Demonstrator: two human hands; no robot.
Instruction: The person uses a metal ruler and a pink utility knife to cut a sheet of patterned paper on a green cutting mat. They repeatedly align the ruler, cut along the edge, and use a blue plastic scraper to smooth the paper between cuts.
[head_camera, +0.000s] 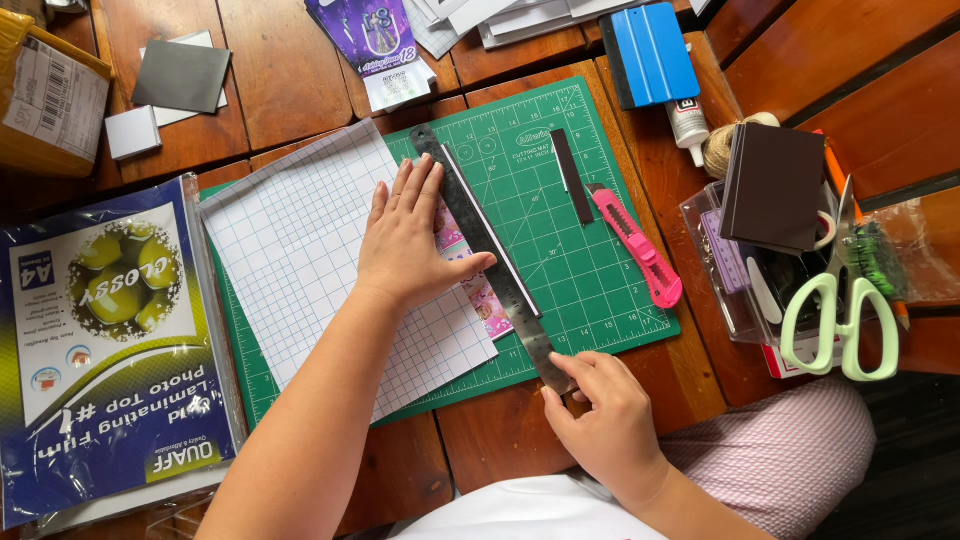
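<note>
Metal ruler (487, 250) | left hand (405, 240) flat, pressing it | right hand (600, 405) pinching its end

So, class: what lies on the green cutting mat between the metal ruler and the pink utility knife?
In the head view, a narrow dark strip lies between the metal ruler and the pink utility knife; otherwise bare green mat.

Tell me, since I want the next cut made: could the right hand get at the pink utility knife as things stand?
Probably yes. The right hand only pinches the metal ruler's near end, and the pink utility knife lies uncovered on the green cutting mat just beyond it.
</note>
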